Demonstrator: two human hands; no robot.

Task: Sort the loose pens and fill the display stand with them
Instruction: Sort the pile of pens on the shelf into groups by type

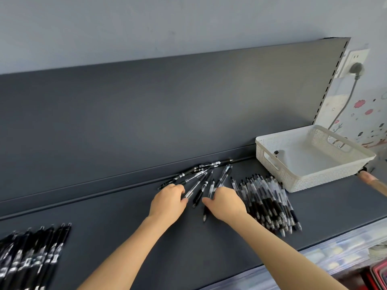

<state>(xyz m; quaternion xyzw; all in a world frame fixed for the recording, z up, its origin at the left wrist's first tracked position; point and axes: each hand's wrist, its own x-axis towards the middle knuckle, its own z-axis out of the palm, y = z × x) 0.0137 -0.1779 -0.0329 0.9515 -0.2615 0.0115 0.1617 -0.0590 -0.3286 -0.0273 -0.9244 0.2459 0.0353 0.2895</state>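
Observation:
Several loose black and clear pens point(201, 174) lie fanned out near the back rail of the dark grey shelf point(117, 222). My left hand point(167, 200) has its fingers curled round the ends of a few of them. My right hand point(225, 203) grips one or two clear pens at the fan's right side. To the right, a sorted pile of clear-barrelled pens point(266, 201) lies side by side. At the lower left, a pile of black pens point(33, 258) lies in a row, blurred.
A white perforated basket point(314, 170) stands at the shelf's right end, holding only a small black piece. Another person's fingertip point(368, 177) shows beside it. Clear boxes point(339, 254) sit below the shelf's front edge. A wall socket with a plug point(356, 68) is at the upper right.

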